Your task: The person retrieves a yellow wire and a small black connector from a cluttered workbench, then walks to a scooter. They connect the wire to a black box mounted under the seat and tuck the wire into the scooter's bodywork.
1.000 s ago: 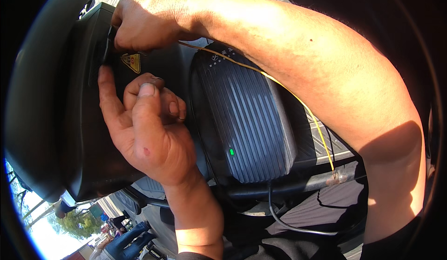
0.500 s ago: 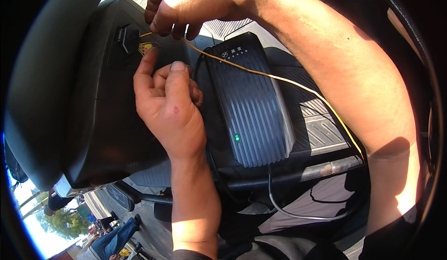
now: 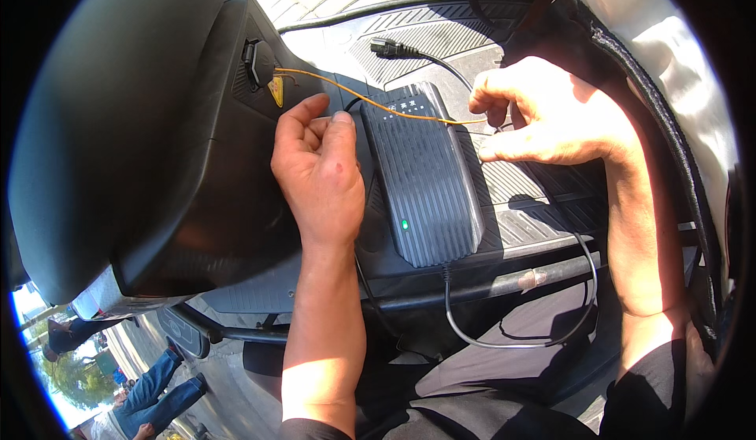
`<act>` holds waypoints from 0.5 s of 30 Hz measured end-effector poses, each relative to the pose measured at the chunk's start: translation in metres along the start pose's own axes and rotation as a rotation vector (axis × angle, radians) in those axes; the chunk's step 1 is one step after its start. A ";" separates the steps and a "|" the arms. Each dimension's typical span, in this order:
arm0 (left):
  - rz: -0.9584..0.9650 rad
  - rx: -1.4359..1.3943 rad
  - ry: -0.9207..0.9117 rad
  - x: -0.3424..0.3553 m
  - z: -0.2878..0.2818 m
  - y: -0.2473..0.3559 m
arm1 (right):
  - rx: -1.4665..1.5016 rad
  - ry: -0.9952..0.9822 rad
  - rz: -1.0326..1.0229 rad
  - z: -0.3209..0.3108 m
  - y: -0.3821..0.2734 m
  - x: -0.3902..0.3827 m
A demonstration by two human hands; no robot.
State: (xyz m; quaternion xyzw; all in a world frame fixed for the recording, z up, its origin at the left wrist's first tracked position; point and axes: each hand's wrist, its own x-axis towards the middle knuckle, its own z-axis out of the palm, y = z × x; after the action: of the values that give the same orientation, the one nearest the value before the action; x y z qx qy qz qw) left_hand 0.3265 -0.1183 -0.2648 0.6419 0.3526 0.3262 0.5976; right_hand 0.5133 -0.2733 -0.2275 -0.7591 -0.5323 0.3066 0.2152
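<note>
A black ribbed charger [image 3: 425,180] with a small lit green light lies in front of me. My left hand [image 3: 319,172] is left of it, beside a black housing, fingers curled and thumb bent towards them; whatever they may hold is hidden. From a black socket cover [image 3: 257,64] on the housing, a thin yellow wire [image 3: 366,99] runs over the charger's top. My right hand [image 3: 551,113] is to the charger's right, fingers bent around the wire's end, thumb a little lower.
A black plug [image 3: 391,49] on a cable lies on the ridged footboard [image 3: 520,220] beyond the charger. A grey cable [image 3: 504,346] loops from the charger's near end. A rounded black seat [image 3: 118,125] bulges at the left. Someone in blue jeans [image 3: 153,385] is at lower left.
My right hand has moved from the socket at the upper left to the right of the charger. The yellow wire now ends at its fingers. My left hand shifted right, its forefinger bending; the plug came into view.
</note>
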 end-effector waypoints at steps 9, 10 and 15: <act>-0.057 0.005 -0.039 -0.003 -0.002 -0.001 | -0.300 0.097 0.002 0.005 -0.002 -0.023; -0.072 0.007 -0.042 -0.003 -0.004 -0.001 | -0.312 0.119 -0.007 0.010 0.004 -0.020; -0.089 0.047 -0.061 0.000 -0.007 -0.006 | -0.226 0.242 -0.108 0.037 0.052 -0.007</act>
State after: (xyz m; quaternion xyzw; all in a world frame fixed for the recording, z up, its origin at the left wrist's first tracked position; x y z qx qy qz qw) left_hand 0.3201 -0.1138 -0.2704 0.6491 0.3701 0.2711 0.6067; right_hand 0.5211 -0.2976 -0.2858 -0.7801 -0.5737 0.1391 0.2072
